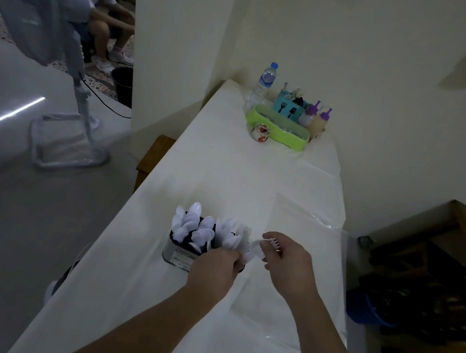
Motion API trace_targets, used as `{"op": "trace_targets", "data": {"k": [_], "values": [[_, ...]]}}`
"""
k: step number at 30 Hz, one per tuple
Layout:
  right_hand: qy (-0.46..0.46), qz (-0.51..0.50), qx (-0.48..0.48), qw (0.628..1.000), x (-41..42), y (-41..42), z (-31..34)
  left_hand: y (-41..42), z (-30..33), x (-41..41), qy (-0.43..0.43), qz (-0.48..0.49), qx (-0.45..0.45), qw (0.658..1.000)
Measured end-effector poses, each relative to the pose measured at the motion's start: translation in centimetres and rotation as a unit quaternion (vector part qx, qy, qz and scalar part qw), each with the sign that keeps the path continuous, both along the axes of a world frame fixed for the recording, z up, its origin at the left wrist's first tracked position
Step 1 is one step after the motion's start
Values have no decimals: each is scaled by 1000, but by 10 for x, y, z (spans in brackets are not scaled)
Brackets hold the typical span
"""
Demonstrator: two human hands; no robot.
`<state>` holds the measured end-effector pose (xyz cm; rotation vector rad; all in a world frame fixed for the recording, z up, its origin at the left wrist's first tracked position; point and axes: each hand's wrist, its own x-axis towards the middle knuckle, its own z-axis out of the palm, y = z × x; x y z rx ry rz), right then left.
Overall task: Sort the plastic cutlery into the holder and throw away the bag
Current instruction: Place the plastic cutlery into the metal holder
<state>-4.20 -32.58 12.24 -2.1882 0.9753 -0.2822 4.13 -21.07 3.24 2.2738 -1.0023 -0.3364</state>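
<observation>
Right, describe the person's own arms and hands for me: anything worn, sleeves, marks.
Both forearms come up from the bottom edge of the head view, bare as far as it shows. The left hand and the right hand are bare: no gloves, and no watch, bracelet or ring shows. No sleeve reaches into view. The dim light hides finer marks.

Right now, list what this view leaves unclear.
Head view only:
- Holder: right side hidden behind the left hand.
- Fork: handle hidden inside the right hand.
- Bag: clear film on white cloth, edges hard to trace.
- Holder label: too small to read.
</observation>
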Motion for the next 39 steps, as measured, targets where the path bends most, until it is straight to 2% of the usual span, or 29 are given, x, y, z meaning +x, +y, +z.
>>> {"op": "trace_targets", "data": {"k": [7,12,16,30,36,39], "values": [[81,59,-64,993,8,9,-18,10,-5,0,13,-21,-113,993],[91,35,-62,993,12,13,-32,19,-3,-5,19,-23,-176,984],[101,8,-52,993,12,17,-40,21,-2,-6,13,-24,-171,985],[120,10,-46,992,-5,19,-43,43,-7,-16,-64,-10,-129,990],[142,-8,-59,988,-46,16,-44,52,-7,-22,-95,-59,-105,988],[165,-10,-72,984,-73,16,-45,50,-8,-27,-100,-102,-63,988]]}}
